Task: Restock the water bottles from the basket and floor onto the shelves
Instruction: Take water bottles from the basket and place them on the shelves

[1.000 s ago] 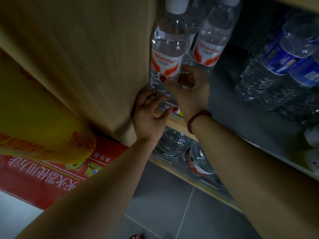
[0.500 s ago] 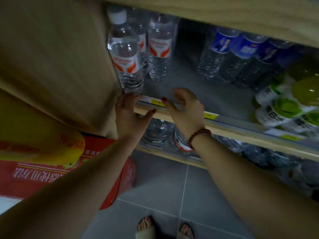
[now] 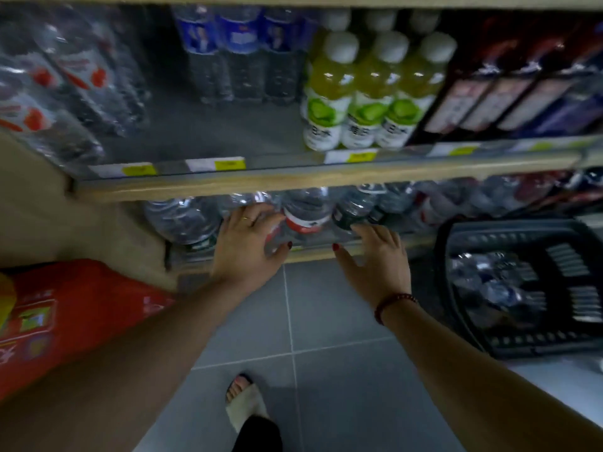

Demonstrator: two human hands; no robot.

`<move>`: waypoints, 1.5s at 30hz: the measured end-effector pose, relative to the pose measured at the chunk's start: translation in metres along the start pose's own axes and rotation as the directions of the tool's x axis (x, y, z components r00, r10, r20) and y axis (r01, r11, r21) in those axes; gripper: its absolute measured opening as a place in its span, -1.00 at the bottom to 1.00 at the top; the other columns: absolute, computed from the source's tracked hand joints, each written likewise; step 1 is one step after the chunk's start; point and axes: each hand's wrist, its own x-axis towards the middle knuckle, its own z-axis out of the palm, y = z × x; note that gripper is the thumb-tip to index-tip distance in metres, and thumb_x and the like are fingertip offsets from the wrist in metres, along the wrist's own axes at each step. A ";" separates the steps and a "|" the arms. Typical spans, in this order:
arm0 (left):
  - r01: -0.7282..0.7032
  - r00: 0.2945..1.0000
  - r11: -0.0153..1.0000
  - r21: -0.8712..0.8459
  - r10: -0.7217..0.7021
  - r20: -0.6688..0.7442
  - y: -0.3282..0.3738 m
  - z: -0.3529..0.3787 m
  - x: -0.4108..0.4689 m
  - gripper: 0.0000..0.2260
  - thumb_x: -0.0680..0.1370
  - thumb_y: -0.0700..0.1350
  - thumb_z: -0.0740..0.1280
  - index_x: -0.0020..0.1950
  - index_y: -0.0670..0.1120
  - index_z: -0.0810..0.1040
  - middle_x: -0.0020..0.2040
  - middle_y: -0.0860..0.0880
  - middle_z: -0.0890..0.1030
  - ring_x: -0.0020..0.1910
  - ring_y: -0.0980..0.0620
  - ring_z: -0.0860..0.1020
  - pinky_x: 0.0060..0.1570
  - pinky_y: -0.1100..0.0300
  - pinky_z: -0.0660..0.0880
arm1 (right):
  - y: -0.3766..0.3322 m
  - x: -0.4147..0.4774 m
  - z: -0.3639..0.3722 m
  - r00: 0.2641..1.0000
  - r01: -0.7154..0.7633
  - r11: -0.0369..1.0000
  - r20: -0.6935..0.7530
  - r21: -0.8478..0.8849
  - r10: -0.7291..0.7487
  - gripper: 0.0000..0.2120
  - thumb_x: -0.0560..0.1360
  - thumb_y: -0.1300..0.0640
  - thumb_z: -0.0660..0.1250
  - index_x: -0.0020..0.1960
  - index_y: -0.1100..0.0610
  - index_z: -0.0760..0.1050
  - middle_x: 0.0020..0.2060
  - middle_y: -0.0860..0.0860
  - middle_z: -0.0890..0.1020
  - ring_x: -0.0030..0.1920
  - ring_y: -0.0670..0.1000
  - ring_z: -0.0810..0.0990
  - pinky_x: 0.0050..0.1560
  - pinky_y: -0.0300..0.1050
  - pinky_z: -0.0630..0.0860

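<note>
Several lower-shelf bottles (image 3: 305, 210) sit half-hidden — basket (image 3: 509, 234) contents blurred.

Just the one view here, from the head camera: it sits high over the floor (image 3: 342, 314), pitched forward and down. It faces the shelves (image 3: 293, 182) square-on and close, wide-angle, with blurred edges. The left hand (image 3: 243, 249) and right hand (image 3: 375, 259) land mid-frame, arms entering from the near corners. A basket (image 3: 509, 225) crowds the right edge, and a foot (image 3: 243, 399) shows nearest.
</note>
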 end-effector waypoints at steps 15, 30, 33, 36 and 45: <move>-0.177 0.937 0.980 -0.088 0.195 0.291 0.308 0.128 -0.072 -0.63 0.44 -0.03 0.45 0.21 -0.12 0.59 0.14 -0.10 0.57 0.17 -0.18 0.50 0.16 -0.01 0.38 | 0.258 -0.184 -0.129 0.952 -0.307 0.949 -0.008 -0.075 0.307 -0.51 0.51 -0.15 0.26 0.37 0.02 0.38 0.28 0.00 0.47 0.32 0.10 0.33 0.32 -0.03 0.28; -0.048 0.899 0.987 -0.155 0.110 0.424 0.379 0.197 -0.030 -0.62 0.45 -0.09 0.45 0.25 -0.12 0.56 0.18 -0.09 0.56 0.19 -0.13 0.50 0.17 -0.02 0.44 | 0.357 -0.145 -0.152 0.911 -0.409 0.912 0.042 -0.037 0.411 -0.50 0.51 -0.14 0.27 0.40 0.01 0.35 0.30 -0.02 0.46 0.33 0.08 0.33 0.31 -0.04 0.31; -0.005 0.891 0.992 -0.124 0.061 0.450 0.374 0.216 -0.007 -0.62 0.46 -0.08 0.45 0.26 -0.11 0.56 0.20 -0.08 0.56 0.21 -0.11 0.50 0.18 0.01 0.39 | 0.378 -0.115 -0.146 0.907 -0.413 0.910 0.078 -0.042 0.415 -0.50 0.50 -0.12 0.29 0.40 0.00 0.36 0.31 -0.02 0.46 0.33 0.07 0.33 0.32 -0.04 0.31; 0.008 0.863 0.994 -0.109 0.048 0.502 0.369 0.235 0.010 -0.60 0.45 -0.07 0.46 0.26 -0.12 0.56 0.19 -0.08 0.56 0.19 -0.11 0.51 0.14 0.02 0.39 | 0.399 -0.090 -0.141 0.890 -0.443 0.896 0.103 -0.033 0.444 -0.50 0.50 -0.12 0.30 0.39 0.01 0.37 0.31 -0.02 0.47 0.32 0.07 0.34 0.32 -0.02 0.32; 0.133 0.835 0.987 -0.090 -0.063 0.547 0.376 0.285 0.059 -0.59 0.48 -0.04 0.44 0.30 -0.09 0.53 0.23 -0.05 0.53 0.22 -0.05 0.48 0.15 0.13 0.41 | 0.474 -0.032 -0.131 0.821 -0.536 0.844 0.218 -0.023 0.528 -0.52 0.49 -0.10 0.31 0.36 0.04 0.40 0.27 0.04 0.48 0.30 0.10 0.37 0.31 0.03 0.36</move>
